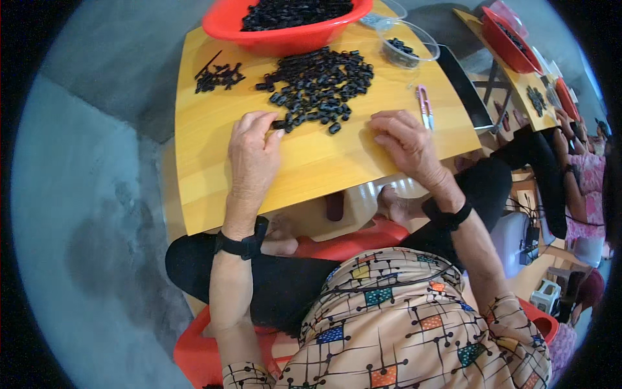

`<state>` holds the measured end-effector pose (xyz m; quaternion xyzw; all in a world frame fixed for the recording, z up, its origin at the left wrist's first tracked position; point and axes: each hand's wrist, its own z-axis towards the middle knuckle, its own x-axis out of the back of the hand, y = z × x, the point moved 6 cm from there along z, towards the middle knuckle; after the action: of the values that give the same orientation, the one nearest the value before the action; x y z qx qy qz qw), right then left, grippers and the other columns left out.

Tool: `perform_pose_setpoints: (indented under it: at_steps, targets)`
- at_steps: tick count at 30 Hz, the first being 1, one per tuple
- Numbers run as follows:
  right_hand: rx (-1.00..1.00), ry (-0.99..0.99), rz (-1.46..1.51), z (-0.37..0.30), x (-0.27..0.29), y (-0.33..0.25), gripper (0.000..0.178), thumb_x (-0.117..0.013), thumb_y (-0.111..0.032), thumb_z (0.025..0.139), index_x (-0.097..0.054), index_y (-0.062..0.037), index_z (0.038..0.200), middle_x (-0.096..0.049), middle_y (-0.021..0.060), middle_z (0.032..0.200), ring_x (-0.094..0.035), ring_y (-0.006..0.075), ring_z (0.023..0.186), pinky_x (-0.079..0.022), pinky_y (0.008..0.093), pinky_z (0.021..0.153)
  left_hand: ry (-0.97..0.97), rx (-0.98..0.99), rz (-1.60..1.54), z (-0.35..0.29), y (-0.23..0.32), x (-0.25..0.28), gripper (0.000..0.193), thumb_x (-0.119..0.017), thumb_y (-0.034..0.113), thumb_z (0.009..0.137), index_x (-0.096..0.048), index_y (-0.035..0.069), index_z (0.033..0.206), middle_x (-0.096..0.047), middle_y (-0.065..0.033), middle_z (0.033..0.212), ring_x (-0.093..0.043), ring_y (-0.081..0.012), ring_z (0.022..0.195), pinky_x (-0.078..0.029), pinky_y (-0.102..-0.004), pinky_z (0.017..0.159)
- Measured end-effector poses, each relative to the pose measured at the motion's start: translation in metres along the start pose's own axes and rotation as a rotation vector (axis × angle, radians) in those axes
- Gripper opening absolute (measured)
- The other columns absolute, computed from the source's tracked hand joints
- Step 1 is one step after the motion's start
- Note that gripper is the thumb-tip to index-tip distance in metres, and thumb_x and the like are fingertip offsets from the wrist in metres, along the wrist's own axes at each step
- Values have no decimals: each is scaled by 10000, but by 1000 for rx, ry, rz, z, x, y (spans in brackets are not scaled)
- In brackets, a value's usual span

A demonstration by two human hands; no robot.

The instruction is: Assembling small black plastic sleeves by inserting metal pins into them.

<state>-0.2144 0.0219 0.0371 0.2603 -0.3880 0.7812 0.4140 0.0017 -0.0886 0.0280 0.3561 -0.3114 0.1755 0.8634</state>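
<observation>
Head view: my left fingers (264, 119) are either side of a small black piece (278, 124) at the near edge of the loose pile (324, 84), can't tell if they've actually got it. Right fingers (390, 122) are curled over the worktop (214, 162), pile to their left, snips (424, 107) just to their right; no clue if anything's tucked inside. I'd call this the picking-out-one-piece step. Next move probably needs a light, precise pinch, without dragging its neighbours along.
</observation>
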Motion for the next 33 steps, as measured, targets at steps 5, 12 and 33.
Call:
perform_pose_setpoints:
  at_steps: [5,12,33]
  targets:
    - [2,43,-3,-17,1,-12,168,-618,-26,730,-596,-38,896,-600,117,912,-571,299,867,-471,368,782,-16,-8,23,3,4,-1,150,-626,8,737,-621,-3,887,-594,-117,938,-592,-253,828,-476,-308,717]
    - [-73,64,74,-29,16,-14,154,-619,-36,741,-594,-36,894,-602,117,913,-570,303,874,-471,370,782,-19,44,-105,-2,-2,3,120,-608,10,775,-613,-15,892,-595,-96,868,-586,-177,738,-465,-254,691]
    - [-249,109,-112,49,110,78,147,-652,-85,758,-649,-4,881,-645,130,767,-634,195,690,-492,289,622,-174,376,-707,-36,25,-18,125,-642,66,811,-645,-3,916,-625,-2,768,-529,-56,683,-441,-206,623]
